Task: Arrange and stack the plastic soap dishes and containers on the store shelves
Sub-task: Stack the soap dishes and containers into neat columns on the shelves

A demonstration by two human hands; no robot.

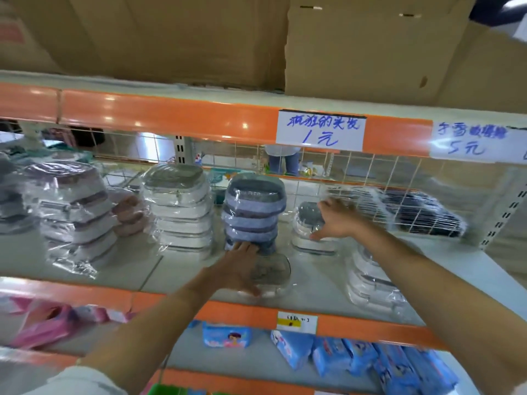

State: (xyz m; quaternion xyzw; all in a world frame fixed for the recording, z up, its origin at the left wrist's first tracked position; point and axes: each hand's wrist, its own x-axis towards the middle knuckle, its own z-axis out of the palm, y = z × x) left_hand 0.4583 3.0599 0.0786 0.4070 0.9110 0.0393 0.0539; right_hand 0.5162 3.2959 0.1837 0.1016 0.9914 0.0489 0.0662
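A: Two bare forearms here, left hand (242, 265) and right hand (336, 220), no rings or watch showing.

B: And a pale sleeve (77, 379) at the left elbow.

Motion-blurred wrapped dishes (68, 212) at left, frame-cut blue packets (410, 366) below, unreadable yellow price tag (296, 322).
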